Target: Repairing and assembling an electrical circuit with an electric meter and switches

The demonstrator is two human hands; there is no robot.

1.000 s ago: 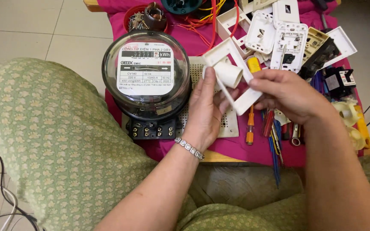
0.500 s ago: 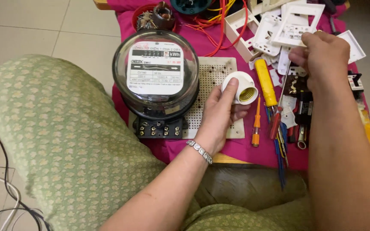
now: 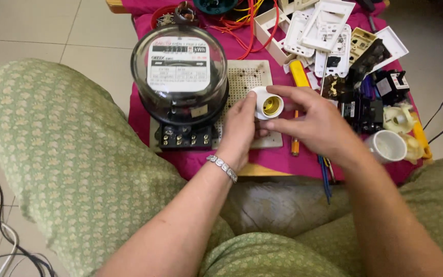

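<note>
Lamp socket (image 3: 267, 104), white with a yellow inside, sits just above the picture's middle, grasped by both hands over a white perforated board (image 3: 249, 77). Going by size: green patterned trousers (image 3: 67, 154) fill the lower half from 7 to 5 o'clock. A pink cloth (image 3: 139, 115) covers the low table (image 3: 255, 170) at 12 o'clock. On it, at 11 o'clock, stands a round glass-domed electricity meter (image 3: 179, 74) with a black terminal block beneath. White switch plates (image 3: 329, 28) pile up at 1 o'clock, red wires (image 3: 247, 25) beside them. A white cup-shaped cap (image 3: 388, 146) lies at 3 o'clock. The left hand (image 3: 239, 128), a silver bracelet (image 3: 222, 167) at its wrist, cradles the socket from the left; the right hand (image 3: 316, 123) pinches its rim from the right. A yellow-handled screwdriver (image 3: 299, 77) lies partly hidden beneath the right hand.
</note>
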